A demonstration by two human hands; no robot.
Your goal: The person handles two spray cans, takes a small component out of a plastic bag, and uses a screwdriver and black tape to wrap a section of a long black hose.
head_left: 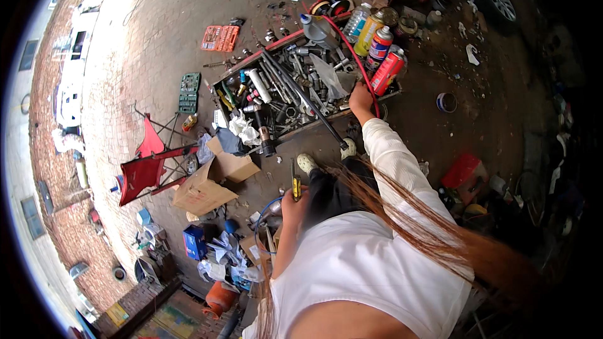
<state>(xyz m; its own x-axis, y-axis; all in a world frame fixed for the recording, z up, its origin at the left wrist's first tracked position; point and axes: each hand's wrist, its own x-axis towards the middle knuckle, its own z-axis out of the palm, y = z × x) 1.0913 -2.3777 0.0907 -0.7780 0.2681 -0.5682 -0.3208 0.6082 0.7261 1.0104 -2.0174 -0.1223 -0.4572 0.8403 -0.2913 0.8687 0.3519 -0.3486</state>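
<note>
My left hand (294, 206) is closed around the yellow and black handle of a screwdriver (296, 187), its thin shaft pointing away from me. My right hand (360, 100) reaches to the near right edge of a large tool tray (308, 124), right beside the base of a red spray can (388, 71). Its fingers are mostly hidden, so whether it grips anything does not show. Wrenches, sockets and other metal parts fill the tray. A long black bar (301, 91) lies across it, and a red hose (353, 50) curves past my right hand.
More cans, including a yellow bottle (368, 36), stand at the tray's right end. Left of the tray are a green socket case (189, 92), an orange case (220, 38), a red folding chair (143, 172) and an open cardboard box (204, 193). A wheel (499, 1) stands far right.
</note>
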